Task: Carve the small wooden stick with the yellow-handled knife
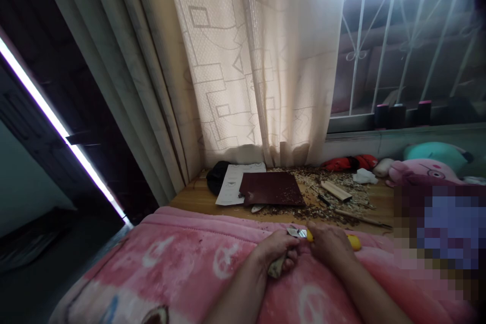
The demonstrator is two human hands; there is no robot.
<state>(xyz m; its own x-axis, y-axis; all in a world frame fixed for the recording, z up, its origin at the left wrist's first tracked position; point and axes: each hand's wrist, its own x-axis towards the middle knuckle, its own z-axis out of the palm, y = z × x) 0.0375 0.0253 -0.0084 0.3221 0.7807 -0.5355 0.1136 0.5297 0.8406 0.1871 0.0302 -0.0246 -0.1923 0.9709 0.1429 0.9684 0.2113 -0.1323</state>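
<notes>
The pink blanket [182, 263] spreads beneath my forearms. Just above it, the small pale piece [275, 268] sits inside my left hand [279, 248], its lower end poking out below the curled fingers; I cannot tell its full shape. My left hand is closed around it. My right hand [329, 244], just beside the left, is wrapped round the yellow handle of the knife [354, 242], the blade pointing toward my left hand; whether it touches the piece I cannot tell. Beyond the blanket, on the wooden table [197, 201], lie a thin stick [362, 217], a dark red board [271, 188], a wooden block [336, 191] and scattered shavings [357, 200].
</notes>
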